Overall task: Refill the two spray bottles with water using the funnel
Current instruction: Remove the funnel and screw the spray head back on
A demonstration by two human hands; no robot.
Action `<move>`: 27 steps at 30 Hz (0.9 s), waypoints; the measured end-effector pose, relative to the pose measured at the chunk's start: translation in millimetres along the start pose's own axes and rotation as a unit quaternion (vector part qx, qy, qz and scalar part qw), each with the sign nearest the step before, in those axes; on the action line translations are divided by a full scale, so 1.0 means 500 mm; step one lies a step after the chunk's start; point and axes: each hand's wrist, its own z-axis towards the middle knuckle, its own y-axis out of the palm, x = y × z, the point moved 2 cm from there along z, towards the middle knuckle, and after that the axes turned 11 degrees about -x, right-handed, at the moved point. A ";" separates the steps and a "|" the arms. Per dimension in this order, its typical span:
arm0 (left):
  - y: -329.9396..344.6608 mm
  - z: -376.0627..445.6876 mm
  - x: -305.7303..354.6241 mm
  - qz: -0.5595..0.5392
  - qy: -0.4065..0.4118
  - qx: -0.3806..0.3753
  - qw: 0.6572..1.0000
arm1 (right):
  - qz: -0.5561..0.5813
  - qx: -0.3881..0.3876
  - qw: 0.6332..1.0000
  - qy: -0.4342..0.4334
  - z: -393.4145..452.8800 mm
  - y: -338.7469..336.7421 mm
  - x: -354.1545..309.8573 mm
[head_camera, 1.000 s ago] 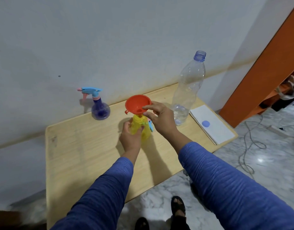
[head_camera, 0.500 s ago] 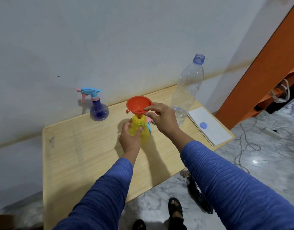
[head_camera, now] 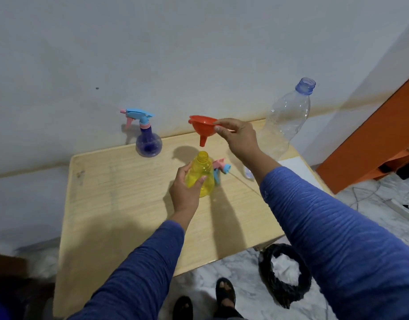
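Note:
My left hand [head_camera: 186, 189] grips the yellow spray bottle [head_camera: 203, 175], which stands uncapped on the wooden table [head_camera: 120, 204]. Its pink and blue spray head [head_camera: 220, 169] lies on the table just behind it. My right hand [head_camera: 237, 138] pinches the rim of the orange funnel [head_camera: 202, 128] and holds it in the air above and slightly behind the yellow bottle's mouth, spout down and clear of it. The purple spray bottle [head_camera: 148, 144] with its blue trigger head on stands near the wall at the back left. A large clear plastic bottle [head_camera: 288, 121] without a cap stands at the back right.
A white notebook [head_camera: 295, 167] lies at the table's right edge, partly behind my right arm. A black bag with white contents [head_camera: 284, 273] sits on the marble floor below the table's front edge. An orange cabinet [head_camera: 372, 139] and cables are at the right.
My right hand has lifted the orange funnel out of the yellow bottle's mouth and raised it. My left hand has stayed on the yellow bottle.

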 end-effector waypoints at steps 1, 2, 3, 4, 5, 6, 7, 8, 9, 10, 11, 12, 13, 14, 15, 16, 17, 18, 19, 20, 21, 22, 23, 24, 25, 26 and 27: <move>0.000 -0.002 0.000 -0.001 -0.002 -0.002 1.000 | -0.007 -0.023 1.000 0.010 0.016 0.001 0.014; 0.000 -0.003 0.000 -0.006 -0.003 -0.004 1.000 | -0.015 -0.044 0.999 0.020 0.031 0.004 0.032; 0.001 -0.004 -0.001 -0.015 -0.002 -0.005 1.000 | -0.021 -0.062 0.997 0.032 0.045 0.008 0.050; 0.003 -0.005 -0.003 -0.024 0.002 -0.004 1.000 | -0.025 -0.075 0.996 0.046 0.057 0.014 0.069; 0.004 -0.005 -0.006 -0.030 0.007 0.000 1.000 | -0.026 -0.088 0.994 0.059 0.068 0.021 0.089; 0.006 -0.005 -0.008 -0.031 0.013 0.004 0.999 | -0.027 -0.103 0.992 0.070 0.079 0.028 0.108; 0.008 -0.004 -0.011 -0.027 0.018 0.007 0.999 | -0.027 -0.117 0.990 0.077 0.088 0.036 0.126; 0.010 -0.003 -0.013 -0.023 0.018 0.012 1.000 | -0.028 -0.130 0.988 0.081 0.096 0.043 0.141; 0.011 -0.002 -0.014 -0.018 0.013 0.018 1.000 | -0.026 -0.142 0.986 0.085 0.105 0.049 0.156; 0.013 -0.001 -0.015 -0.013 0.008 0.025 1.000 | -0.024 -0.151 0.984 0.089 0.113 0.055 0.170; 0.013 -0.001 -0.014 -0.006 0.007 0.028 1.000 | -0.025 -0.155 0.983 0.092 0.120 0.059 0.183; 0.014 -0.002 -0.014 0.001 0.009 0.032 0.999 | -0.031 -0.157 0.983 0.093 0.126 0.062 0.195; 0.016 -0.002 -0.014 0.006 0.013 0.038 0.999 | -0.036 -0.159 0.982 0.094 0.132 0.064 0.208; 0.018 -0.004 -0.014 0.007 0.014 0.045 0.999 | -0.037 -0.160 0.982 0.097 0.137 0.066 0.220; 0.021 -0.004 -0.015 0.006 0.012 0.052 0.999 | -0.035 -0.163 0.981 0.102 0.141 0.069 0.233; 0.023 -0.004 -0.018 0.002 0.008 0.058 0.998 | -0.031 -0.165 0.980 0.109 0.144 0.072 0.243; 0.026 -0.004 -0.020 -0.006 0.006 0.061 0.998 | -0.024 -0.167 0.979 0.115 0.145 0.073 0.251; 0.028 -0.004 -0.023 -0.013 0.004 0.063 0.998 | -0.013 -0.169 0.978 0.122 0.145 0.074 0.257; 0.029 -0.005 -0.023 -0.019 0.002 0.063 0.998 | -0.002 -0.170 0.977 0.128 0.146 0.073 0.262; 0.029 -0.005 -0.023 -0.023 0.000 0.064 0.998 | 0.005 -0.171 0.977 0.131 0.145 0.070 0.264; 0.030 -0.005 -0.023 -0.025 -0.002 0.064 0.998 | 0.008 -0.174 0.976 0.132 0.143 0.066 0.264; 0.031 -0.005 -0.023 -0.027 -0.002 0.064 0.998 | 0.014 -0.178 0.975 0.132 0.139 0.061 0.264; 0.032 -0.005 -0.023 -0.030 -0.001 0.065 0.997 | 0.019 -0.180 0.975 0.130 0.134 0.056 0.265; 0.033 -0.005 -0.024 -0.036 0.000 0.066 0.997 | 0.017 -0.174 0.977 0.124 0.126 0.050 0.266; 0.035 -0.004 -0.025 -0.041 0.002 0.067 0.997 | 0.006 -0.160 0.980 0.114 0.118 0.044 0.268; 0.035 -0.004 -0.025 -0.041 0.003 0.068 0.997 | -0.005 -0.142 0.985 0.103 0.108 0.040 0.272; 0.036 -0.004 -0.026 -0.038 0.004 0.069 0.997 | -0.014 -0.126 0.987 0.095 0.097 0.038 0.275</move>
